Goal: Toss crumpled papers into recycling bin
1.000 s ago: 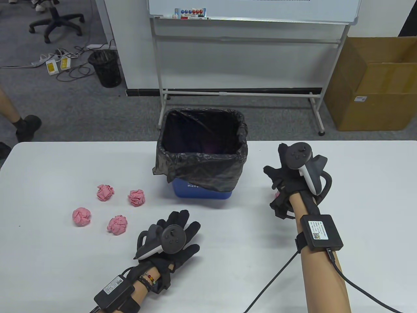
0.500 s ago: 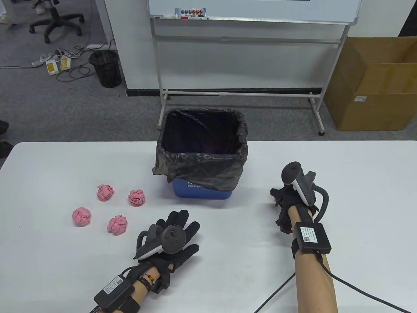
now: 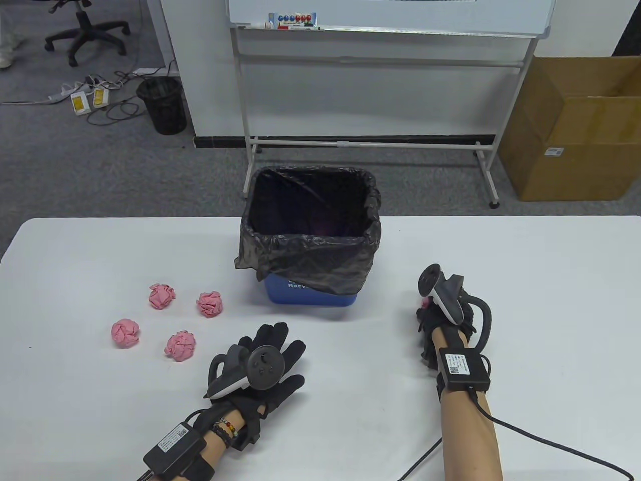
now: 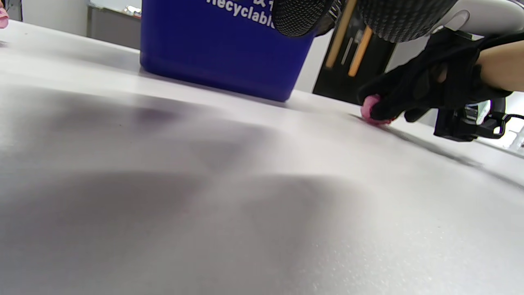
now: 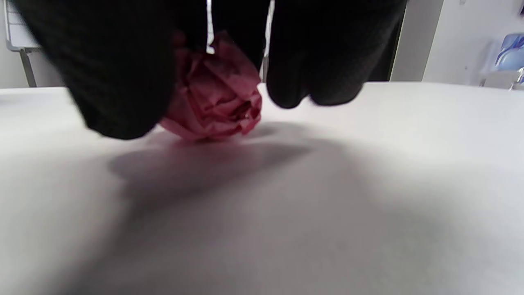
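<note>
White desk (image 3: 75,391) fills the room's middle, with a whiteboard (image 3: 385,15) and a cardboard box (image 3: 576,130) on the floor behind it. On this desk the right hand (image 3: 443,313) has its grip closed around a pink paper ball (image 5: 215,96), fingers (image 5: 118,73) curled down on both sides. The ball looks like it is touching the desk, so this seems to be the pick-up. Up and to the left of that grip stands the blue recycling bin (image 3: 313,295), lined with a black bag (image 3: 310,250) and open on top, ready for a toss. The wrist is bent down and the forearm slants in from below. Farther left of the grip, the left hand (image 3: 268,363) lies flat on the desk, fingers spread, holding nothing. Beyond it wait four more pink paper balls (image 3: 170,318), well apart from the bin.
</note>
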`<state>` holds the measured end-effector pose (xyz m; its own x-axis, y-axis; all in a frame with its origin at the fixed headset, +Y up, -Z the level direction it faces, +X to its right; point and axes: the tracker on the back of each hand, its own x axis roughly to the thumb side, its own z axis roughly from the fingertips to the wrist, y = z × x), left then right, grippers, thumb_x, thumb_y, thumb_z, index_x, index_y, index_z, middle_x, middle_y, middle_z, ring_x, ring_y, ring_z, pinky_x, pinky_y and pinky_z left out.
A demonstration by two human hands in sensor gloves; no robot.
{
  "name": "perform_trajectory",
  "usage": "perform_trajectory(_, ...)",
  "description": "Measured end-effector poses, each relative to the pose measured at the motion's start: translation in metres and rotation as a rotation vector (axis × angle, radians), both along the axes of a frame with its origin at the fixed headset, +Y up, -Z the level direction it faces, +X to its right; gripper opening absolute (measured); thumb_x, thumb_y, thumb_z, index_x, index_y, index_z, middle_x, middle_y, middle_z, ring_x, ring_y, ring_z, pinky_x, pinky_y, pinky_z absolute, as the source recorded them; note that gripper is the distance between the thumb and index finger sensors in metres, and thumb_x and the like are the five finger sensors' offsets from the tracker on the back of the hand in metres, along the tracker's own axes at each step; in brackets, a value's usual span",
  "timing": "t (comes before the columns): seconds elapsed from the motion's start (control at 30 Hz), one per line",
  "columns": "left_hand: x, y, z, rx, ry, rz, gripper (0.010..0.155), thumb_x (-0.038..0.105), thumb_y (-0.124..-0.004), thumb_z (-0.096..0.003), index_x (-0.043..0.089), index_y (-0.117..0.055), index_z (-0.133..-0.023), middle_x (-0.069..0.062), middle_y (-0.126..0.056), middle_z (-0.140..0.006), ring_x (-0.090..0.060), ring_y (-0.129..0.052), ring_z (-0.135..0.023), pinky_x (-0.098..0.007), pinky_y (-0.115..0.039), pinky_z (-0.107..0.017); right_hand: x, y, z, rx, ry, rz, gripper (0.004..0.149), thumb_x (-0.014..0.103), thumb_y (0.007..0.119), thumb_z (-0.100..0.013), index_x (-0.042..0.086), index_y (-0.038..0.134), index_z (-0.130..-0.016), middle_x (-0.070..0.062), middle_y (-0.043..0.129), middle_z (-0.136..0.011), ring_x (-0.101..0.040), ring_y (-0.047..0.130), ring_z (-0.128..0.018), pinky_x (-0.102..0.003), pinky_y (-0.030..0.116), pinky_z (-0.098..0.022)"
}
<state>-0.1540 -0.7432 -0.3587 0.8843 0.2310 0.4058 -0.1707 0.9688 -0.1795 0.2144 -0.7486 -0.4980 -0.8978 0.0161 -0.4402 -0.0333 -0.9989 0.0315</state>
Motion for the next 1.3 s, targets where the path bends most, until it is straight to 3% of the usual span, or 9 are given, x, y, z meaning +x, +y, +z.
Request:
perform_trajectory(0.2, 0.0, 0.0, 0.0, -0.002, -0.001, -0.006, 0.074, 0.058, -0.062, -0.0472, 0.029, -0.045, -0.113, -0.014, -0.017, -0.122, -0.044, -0.02, -0.112, -0.074, -0.026, -0.071, 0.0, 0.002, -0.001, 0.041, -0.009, 0.023, 0.064, 0.039, 0.098, -0.028, 0.033, 0.081, -0.09, 0.0, 0.088, -0.095, -0.024, 0.1, -0.078, -0.027, 0.091, -0.052)
perform_trajectory(0.5, 0.0, 0.0, 0.0, -0.003, -0.001, -0.003, 0.074, 0.058, -0.062, -0.0472, 0.03, -0.045, -0.113, -0.014, -0.017, -0.122, -0.044, -0.02, -0.112, -0.074, -0.026, -0.071, -0.007, 0.023, 0.012, 0.045, 0.039, 0.03, 0.062, 0.04, 0.098, -0.028, 0.031, 0.084, -0.088, -0.001, 0.092, -0.091, -0.024, 0.104, -0.074, -0.026, 0.093, -0.05)
perform_trajectory(0.9, 0.001, 0.0, 0.0, 0.0, -0.004, -0.007, 0.074, 0.058, -0.062, -0.0472, 0.029, -0.045, -0.113, -0.014, -0.017, -0.122, -0.044, -0.02, -0.112, -0.074, -0.026, -0.071, -0.041, 0.063, 0.046, 0.008, 0.217, -0.151, 0.063, 0.041, 0.099, -0.028, 0.028, 0.084, -0.088, -0.003, 0.094, -0.09, -0.025, 0.105, -0.072, -0.026, 0.095, -0.048)
perform_trajectory(1.3, -0.002, 0.0, 0.0, -0.002, 0.004, -0.004, 0.074, 0.058, -0.062, -0.0472, 0.029, -0.045, -0.113, -0.014, -0.017, -0.122, -0.044, -0.02, -0.112, -0.074, -0.027, -0.071, -0.084, 0.095, 0.067, -0.137, 0.412, -0.367, 0.063, 0.042, 0.099, -0.028, 0.025, 0.086, -0.088, -0.006, 0.095, -0.088, -0.026, 0.108, -0.069, -0.026, 0.096, -0.046)
